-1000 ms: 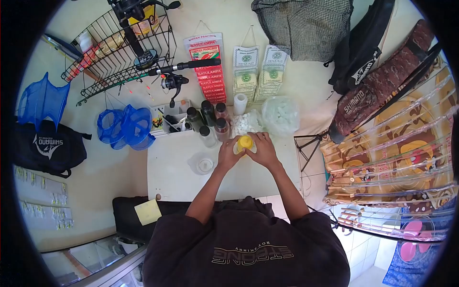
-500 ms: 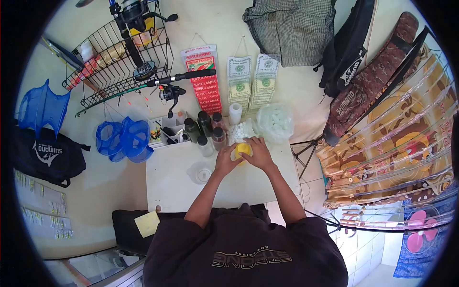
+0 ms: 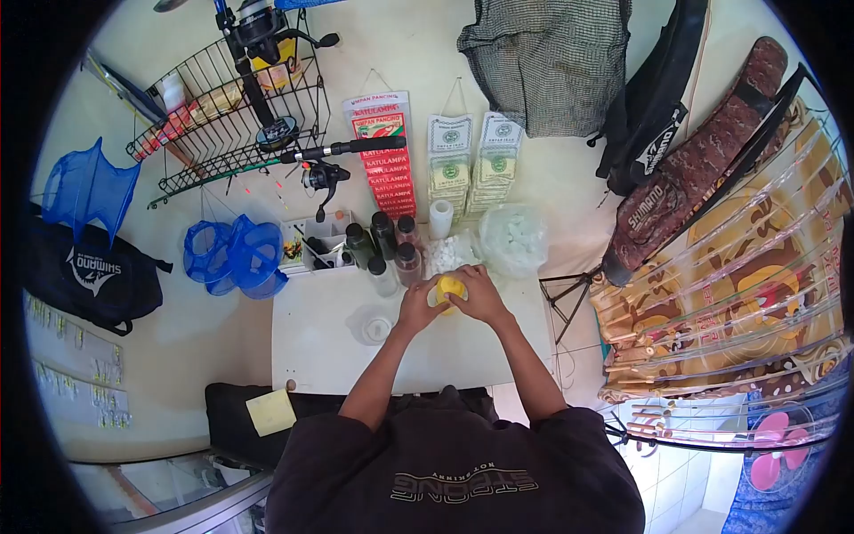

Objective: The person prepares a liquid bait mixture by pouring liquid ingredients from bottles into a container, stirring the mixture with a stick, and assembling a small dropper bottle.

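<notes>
Both of my hands are over the white table, wrapped round a small round yellow object point(image 3: 451, 286) that looks like a roll of tape or labels. My left hand point(image 3: 420, 304) grips its left side and my right hand point(image 3: 476, 295) its right side, thumbs towards each other. Just left of my left hand is a clear plastic container point(image 3: 374, 328) with a round opening. Beyond my fingers lies a clear bag with small white pieces point(image 3: 452, 254). Dark-filled bottles point(image 3: 383, 235) and a clear bottle point(image 3: 382, 275) with a dark cap stand behind my left hand.
A translucent bag point(image 3: 513, 240) of pale pieces sits at the table's back right. A white organiser point(image 3: 318, 242) stands at the back left, near blue nets point(image 3: 253, 258). A white roll point(image 3: 440, 218) stands upright by the wall. Fishing rods point(image 3: 712, 303) fill the right side.
The view has tilted slightly, so the wall and table sit a little lower. My hands still hold the yellow object, with only a slight shift of the fingers.
</notes>
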Action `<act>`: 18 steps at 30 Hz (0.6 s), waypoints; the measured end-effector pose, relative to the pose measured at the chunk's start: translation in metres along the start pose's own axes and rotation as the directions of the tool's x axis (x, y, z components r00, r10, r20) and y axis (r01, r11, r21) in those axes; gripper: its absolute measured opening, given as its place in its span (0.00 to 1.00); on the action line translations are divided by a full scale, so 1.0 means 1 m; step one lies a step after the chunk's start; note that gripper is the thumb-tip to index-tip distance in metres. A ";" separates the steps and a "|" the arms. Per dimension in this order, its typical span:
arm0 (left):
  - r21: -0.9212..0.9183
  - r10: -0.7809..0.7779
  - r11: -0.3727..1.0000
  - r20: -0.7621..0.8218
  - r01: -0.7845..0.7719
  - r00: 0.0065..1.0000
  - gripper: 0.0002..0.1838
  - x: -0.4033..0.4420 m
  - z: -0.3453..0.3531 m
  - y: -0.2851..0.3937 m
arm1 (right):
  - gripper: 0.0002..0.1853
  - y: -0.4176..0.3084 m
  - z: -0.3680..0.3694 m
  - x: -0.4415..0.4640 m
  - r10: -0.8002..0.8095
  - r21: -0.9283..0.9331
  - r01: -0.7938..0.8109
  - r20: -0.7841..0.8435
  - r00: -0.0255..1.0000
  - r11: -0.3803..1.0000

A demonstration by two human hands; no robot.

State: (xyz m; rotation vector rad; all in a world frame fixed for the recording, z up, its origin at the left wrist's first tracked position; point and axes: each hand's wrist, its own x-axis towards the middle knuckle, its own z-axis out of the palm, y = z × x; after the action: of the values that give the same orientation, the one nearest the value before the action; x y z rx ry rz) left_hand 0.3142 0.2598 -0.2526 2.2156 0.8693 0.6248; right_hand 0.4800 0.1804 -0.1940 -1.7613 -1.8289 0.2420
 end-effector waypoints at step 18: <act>-0.012 -0.040 0.999 0.023 0.040 0.999 0.39 0.001 0.003 0.003 | 0.23 -0.010 -0.006 0.009 0.118 -0.146 -0.100 0.117 0.986 0.984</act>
State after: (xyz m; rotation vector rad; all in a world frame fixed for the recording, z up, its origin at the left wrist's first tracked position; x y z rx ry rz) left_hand 0.3180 0.2571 -0.2522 2.1845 0.8934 0.5839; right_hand 0.4749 0.1862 -0.1820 -1.9867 -1.8786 0.2788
